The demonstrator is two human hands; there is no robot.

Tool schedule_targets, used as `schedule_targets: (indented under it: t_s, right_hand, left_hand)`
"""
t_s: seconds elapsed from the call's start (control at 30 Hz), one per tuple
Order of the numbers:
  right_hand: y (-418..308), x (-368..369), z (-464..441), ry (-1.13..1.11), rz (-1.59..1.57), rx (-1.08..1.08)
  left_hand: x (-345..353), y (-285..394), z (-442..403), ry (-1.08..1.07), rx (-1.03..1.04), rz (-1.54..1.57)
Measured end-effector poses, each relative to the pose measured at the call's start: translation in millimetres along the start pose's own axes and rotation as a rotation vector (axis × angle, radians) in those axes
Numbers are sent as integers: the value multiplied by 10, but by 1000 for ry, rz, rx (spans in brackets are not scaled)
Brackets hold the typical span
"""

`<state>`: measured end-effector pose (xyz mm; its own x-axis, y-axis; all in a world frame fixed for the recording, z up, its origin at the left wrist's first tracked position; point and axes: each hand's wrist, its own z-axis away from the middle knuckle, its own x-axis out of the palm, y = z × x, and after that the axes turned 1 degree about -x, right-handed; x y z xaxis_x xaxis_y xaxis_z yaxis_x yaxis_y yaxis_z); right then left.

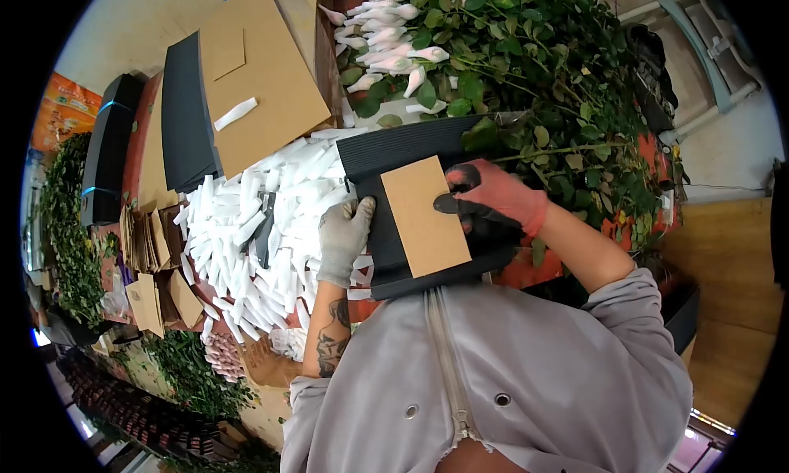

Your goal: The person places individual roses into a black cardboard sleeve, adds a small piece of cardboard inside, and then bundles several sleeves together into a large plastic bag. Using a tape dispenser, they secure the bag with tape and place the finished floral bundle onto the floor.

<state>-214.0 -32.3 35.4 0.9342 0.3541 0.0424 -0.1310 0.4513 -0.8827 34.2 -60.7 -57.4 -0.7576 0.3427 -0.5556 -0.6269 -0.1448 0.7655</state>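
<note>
My right hand (493,198), in a pink glove with dark fingertips, pinches the right edge of a brown cardboard piece (425,226). This piece lies slightly tilted over a black corrugated sheet (394,148) in front of my body. At the sheet's left edge is my left hand (343,241), in a light grey glove, with its thumb on the black surface and its fingers closed at the edge. Some of its fingertips are hidden. White sleeves (255,218) are heaped just left of that hand.
Large brown cardboard (263,78) and dark sheets (185,119) lie at the upper left. Leafy stems (567,87) and white-wrapped buds (386,41) fill the back and right. Folded cardboard pieces (148,300) stand at the left. A metal-framed chair (711,70) is at the upper right.
</note>
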Motion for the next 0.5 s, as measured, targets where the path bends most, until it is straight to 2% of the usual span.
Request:
schedule_targets:
  t_s: [0.13, 0.2, 0.27, 0.33, 0.37, 0.4, 0.47, 0.5]
  right_hand:
    - [256, 171, -212, 115, 156, 104]
    - [262, 232, -254, 251, 477, 72]
    - [285, 285, -267, 270, 543, 55]
    - [296, 286, -294, 295, 819, 51]
    - [347, 285, -311, 296, 820, 48]
    - [446, 288, -324, 368, 949, -37]
    - [487, 288, -331, 426, 1079, -131]
    - [450, 303, -320, 413, 1164, -89]
  left_hand:
    - [-7, 57, 11, 10, -36, 44]
    - [-41, 77, 18, -4, -81, 52]
    - [-97, 138, 29, -39, -98, -10]
    - [-204, 273, 127, -72, -111, -74]
    - [-294, 390, 266, 18, 38, -212]
    - [-354, 483, 398, 109, 185, -351]
    - [-356, 585, 626, -118, 508, -348]
    - [-238, 593, 727, -171, 549, -509]
